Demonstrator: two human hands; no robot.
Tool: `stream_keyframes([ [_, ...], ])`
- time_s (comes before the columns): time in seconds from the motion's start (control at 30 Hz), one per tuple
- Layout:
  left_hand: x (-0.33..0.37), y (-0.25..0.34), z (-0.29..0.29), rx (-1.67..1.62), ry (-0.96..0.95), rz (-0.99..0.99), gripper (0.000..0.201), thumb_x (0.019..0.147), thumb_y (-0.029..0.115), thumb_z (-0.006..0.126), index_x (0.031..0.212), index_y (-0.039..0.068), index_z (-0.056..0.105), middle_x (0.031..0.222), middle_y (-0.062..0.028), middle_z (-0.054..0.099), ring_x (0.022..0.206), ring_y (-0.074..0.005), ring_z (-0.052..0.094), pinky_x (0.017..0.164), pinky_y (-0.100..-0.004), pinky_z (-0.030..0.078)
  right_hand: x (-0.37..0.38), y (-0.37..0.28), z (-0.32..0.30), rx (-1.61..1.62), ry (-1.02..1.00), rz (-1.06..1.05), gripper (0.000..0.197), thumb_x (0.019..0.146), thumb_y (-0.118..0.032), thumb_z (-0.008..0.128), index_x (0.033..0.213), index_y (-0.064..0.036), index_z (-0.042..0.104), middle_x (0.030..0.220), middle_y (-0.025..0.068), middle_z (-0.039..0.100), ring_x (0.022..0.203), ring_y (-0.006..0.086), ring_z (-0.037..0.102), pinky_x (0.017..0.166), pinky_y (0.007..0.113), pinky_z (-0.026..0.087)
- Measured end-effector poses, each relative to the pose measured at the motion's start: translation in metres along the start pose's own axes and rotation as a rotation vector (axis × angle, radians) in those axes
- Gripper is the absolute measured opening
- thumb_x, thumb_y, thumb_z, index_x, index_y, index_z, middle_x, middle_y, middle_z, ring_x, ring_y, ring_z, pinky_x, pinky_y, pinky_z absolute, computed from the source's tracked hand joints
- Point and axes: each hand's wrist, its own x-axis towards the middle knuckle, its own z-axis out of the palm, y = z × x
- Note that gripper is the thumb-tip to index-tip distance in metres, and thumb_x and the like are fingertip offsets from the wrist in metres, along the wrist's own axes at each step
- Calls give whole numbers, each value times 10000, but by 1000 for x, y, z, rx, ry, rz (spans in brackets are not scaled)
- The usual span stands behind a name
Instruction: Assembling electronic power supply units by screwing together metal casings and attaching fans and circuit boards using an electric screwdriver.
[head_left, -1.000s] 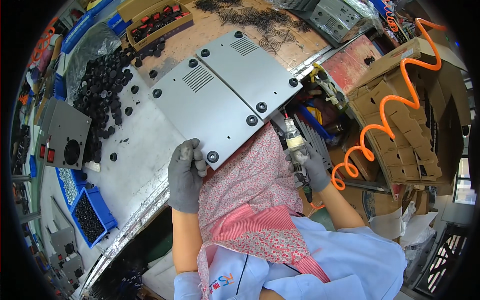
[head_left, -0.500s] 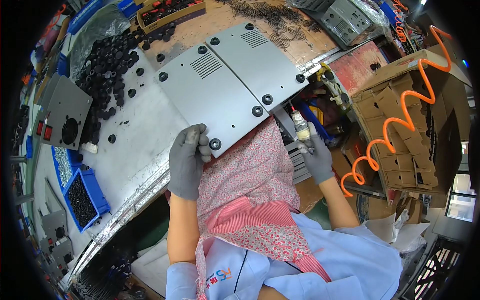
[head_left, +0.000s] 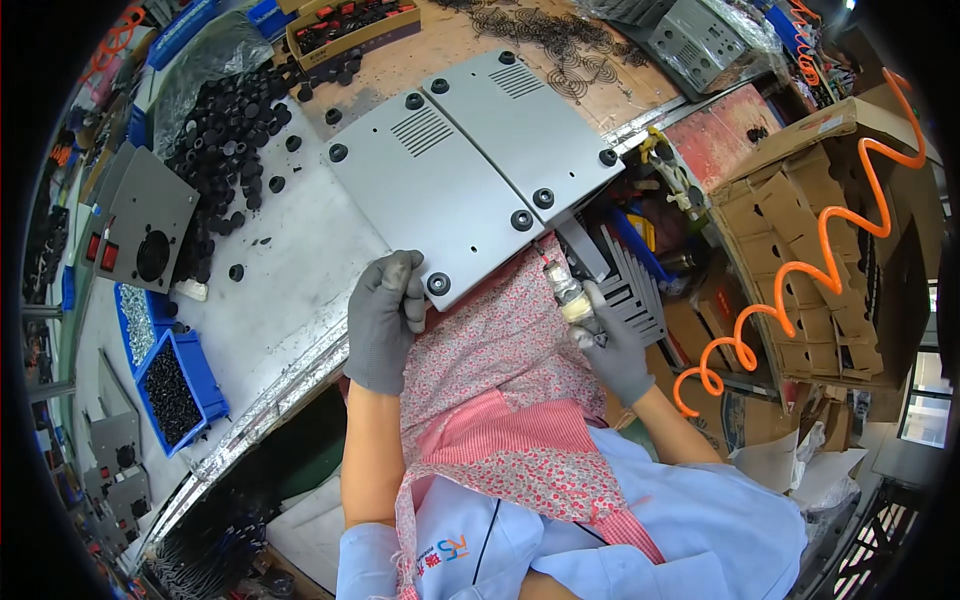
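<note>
Two grey metal casings lie side by side on the bench: a near-left casing point(head_left: 415, 190) and a far-right casing point(head_left: 530, 130), with vent slots and round black rubber feet. My left hand point(head_left: 384, 320), in a grey glove, is closed beside the near corner of the left casing, close to the rubber foot point(head_left: 438, 284) there. Whatever its curled fingers hold is hidden. My grey-gloved right hand point(head_left: 615, 345) grips a slim air screwdriver point(head_left: 568, 294), its body wrapped in pale tape. The tool's tip points up toward the casings' near edge, over my apron.
Loose black rubber feet point(head_left: 228, 150) are heaped on the left. Blue bins hold black screws point(head_left: 172, 395) and silver screws point(head_left: 136, 320). A grey panel with a fan opening point(head_left: 150, 215) stands at the left. An orange coiled hose point(head_left: 790, 290) hangs before a cardboard box point(head_left: 800, 230).
My right hand and the screwdriver have moved left, closer to the left casing's near edge. My left hand stays closed by the corner. The whole view has shifted slightly.
</note>
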Motion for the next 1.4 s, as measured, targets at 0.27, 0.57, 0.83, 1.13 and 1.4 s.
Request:
stream_keyframes([
  [0.27, 0, -2, 7, 14, 38, 45, 403, 927, 267, 577, 1123, -82, 527, 755, -46, 574, 546, -83, 490, 464, -196, 399, 7, 20, 3, -463, 59, -180, 695, 786, -261, 703, 1399, -158, 392, 790, 119, 604, 692, 284, 604, 611, 373, 476],
  [0.57, -16, 3, 12, -29, -15, -60, 355, 942, 244, 545, 1147, -44, 510, 767, -19, 566, 526, -52, 453, 416, -167, 348, -17, -39, -7, -7, -191, 13, 693, 799, -152, 702, 1411, -130, 379, 888, 99, 659, 789, 149, 650, 706, 280, 502],
  [0.83, -18, 1, 22, -120, -144, -131, 272, 947, 213, 528, 1090, -16, 568, 697, 0, 564, 453, -47, 404, 376, -175, 283, -14, -77, 2, 184, -304, -22, 701, 787, -56, 665, 1418, -100, 363, 895, 74, 655, 795, 81, 621, 695, 230, 494],
  [1.13, -18, -1, 29, -42, -179, -122, 353, 924, 282, 571, 1073, -36, 531, 659, -9, 539, 406, -57, 356, 367, -182, 267, -16, -82, -5, 203, -368, -20, 718, 799, -105, 687, 1429, -101, 343, 891, 61, 640, 756, 75, 601, 696, 225, 492],
  [1.4, -22, -7, 41, 72, -177, -106, 388, 918, 290, 583, 1127, -32, 532, 663, -1, 535, 421, -48, 374, 367, -172, 256, -17, -90, -20, 580, -503, 356, 660, 854, -91, 589, 1451, -122, 308, 802, 17, 562, 673, 56, 538, 600, 212, 449],
])
